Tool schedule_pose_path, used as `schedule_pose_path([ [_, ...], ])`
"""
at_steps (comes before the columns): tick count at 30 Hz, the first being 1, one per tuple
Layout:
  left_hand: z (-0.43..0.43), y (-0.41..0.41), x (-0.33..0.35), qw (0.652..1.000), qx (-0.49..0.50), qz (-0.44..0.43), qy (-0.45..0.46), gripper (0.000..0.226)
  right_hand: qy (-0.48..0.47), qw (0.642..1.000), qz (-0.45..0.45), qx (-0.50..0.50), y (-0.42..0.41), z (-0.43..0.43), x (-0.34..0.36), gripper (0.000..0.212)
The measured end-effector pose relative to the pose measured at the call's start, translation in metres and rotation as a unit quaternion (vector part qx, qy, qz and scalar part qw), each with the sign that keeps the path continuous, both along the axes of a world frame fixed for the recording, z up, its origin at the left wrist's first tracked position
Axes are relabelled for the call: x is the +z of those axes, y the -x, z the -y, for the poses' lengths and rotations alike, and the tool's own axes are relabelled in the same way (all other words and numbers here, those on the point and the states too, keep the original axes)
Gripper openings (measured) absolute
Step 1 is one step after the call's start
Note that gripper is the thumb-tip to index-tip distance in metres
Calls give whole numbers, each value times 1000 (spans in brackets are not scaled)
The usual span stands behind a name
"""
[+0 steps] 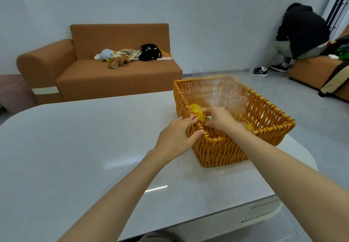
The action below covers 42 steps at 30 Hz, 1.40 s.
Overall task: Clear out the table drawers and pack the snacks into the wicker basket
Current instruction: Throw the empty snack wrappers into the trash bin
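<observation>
The wicker basket (226,151) stands on the right part of the white table (85,147). My left hand (175,137) holds the basket's near-left corner, fingers over the rim and thumb against the outside. My right hand (221,120) reaches inside the basket with curled fingers and grips a yellow snack packet (196,110) lying against the left wall. Behind my right wrist a bit of another yellow packet (249,127) shows. A clear plastic bag (222,92) fills the far half of the basket. No drawer front is in sight.
An orange sofa (113,75) with plush toys (117,61) and a black bag (150,52) stands behind the table. A person in a black top (300,32) sits bent over on an orange seat (313,69) at the right. A pink bin (13,92) stands far left.
</observation>
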<state>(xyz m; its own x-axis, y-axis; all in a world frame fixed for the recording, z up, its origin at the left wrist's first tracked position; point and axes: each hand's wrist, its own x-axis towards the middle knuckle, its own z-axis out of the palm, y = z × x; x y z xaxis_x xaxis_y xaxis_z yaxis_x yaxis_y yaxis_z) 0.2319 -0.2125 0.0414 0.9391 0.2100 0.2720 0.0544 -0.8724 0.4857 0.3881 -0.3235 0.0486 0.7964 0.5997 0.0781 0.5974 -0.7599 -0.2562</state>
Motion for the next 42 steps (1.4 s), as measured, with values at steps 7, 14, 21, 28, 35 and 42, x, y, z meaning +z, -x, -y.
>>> schedule_pose_path([
  [7,-6,5,3,999,-41,-32,-1,58,-147,984,91,-35,11,11,8,18],
  [14,-20,43,36,995,27,64,74,61,-346,929,127,-4,65,22,72,19],
  [21,-46,102,85,960,91,118,236,85,-440,880,62,168,139,1,143,10],
  [28,-80,179,104,934,106,119,321,90,-478,841,-65,244,208,-36,165,11],
  [35,-108,244,89,910,119,137,373,36,-460,817,-263,227,256,-67,133,9],
  [42,-128,290,70,887,193,154,390,19,-357,822,-346,277,280,-82,93,113],
])
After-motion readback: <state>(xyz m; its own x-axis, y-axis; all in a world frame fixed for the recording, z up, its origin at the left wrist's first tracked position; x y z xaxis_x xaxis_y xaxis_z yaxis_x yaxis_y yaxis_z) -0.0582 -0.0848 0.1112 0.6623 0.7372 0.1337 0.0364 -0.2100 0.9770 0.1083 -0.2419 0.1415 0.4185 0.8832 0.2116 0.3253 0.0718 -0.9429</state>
